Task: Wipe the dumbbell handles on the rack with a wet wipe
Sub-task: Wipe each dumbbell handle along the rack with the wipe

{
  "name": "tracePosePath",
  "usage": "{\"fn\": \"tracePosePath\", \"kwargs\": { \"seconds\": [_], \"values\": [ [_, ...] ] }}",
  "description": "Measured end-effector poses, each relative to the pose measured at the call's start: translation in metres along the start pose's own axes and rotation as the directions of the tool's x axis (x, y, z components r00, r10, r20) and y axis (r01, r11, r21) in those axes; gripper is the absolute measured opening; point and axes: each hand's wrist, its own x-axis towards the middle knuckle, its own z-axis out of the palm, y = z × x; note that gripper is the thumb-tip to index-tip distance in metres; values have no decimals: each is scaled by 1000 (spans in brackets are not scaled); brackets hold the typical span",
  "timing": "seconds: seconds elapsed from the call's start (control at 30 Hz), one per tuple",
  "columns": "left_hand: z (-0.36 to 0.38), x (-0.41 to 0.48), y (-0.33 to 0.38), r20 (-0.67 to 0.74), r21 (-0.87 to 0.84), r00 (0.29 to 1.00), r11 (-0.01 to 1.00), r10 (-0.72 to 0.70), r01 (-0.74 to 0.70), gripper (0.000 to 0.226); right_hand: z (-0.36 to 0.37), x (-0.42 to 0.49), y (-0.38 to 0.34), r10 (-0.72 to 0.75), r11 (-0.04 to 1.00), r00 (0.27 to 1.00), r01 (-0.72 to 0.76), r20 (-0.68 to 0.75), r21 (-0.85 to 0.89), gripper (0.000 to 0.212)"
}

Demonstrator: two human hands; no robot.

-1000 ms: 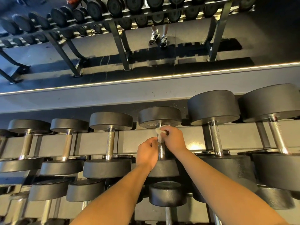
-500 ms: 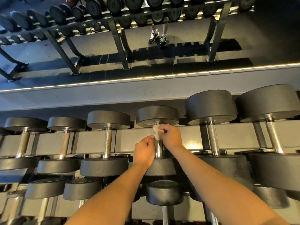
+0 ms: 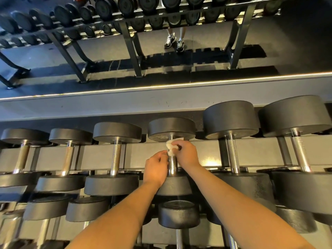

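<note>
The wiping is under way on the middle dumbbell [image 3: 171, 129] on the rack [image 3: 140, 155]: the right hand [image 3: 186, 153] pinches the wipe [image 3: 171, 147] round the top of its handle [image 3: 172, 166], the left hand [image 3: 156, 169] curls on the handle just below, and next, I judge, the wipe must slide down the bare chrome.

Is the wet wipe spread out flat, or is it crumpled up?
Crumpled. The wet wipe shows as a small wrinkled wad that the right hand grips against the top of the dumbbell handle.
</note>
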Motion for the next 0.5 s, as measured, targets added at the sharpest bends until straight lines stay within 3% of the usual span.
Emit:
{"fn": "tracePosePath", "kwargs": {
  "seconds": [0.23, 0.33, 0.4, 0.5],
  "values": [
    [1, 0, -1, -4, -4, 1000, 1000, -5, 5, 30, -6, -19, 21, 47, 999, 995, -46, 89, -14, 27],
    [0, -1, 3, 2, -9, 1000, 1000, -2, 2, 33, -7, -2, 7, 25, 993, 999, -23, -20, 116, 26],
    [-1, -3, 5, -8, -32, 1000, 999, -6, 6, 35, -4, 9, -6, 88, 972, 993, -70, -74, 224, 20],
    [-2, -3, 5, -9, -32, 1000, 999, -2, 2, 34, 4, 12, -5, 126, 967, 990, -107, -70, 230, 15]
  ]
}}
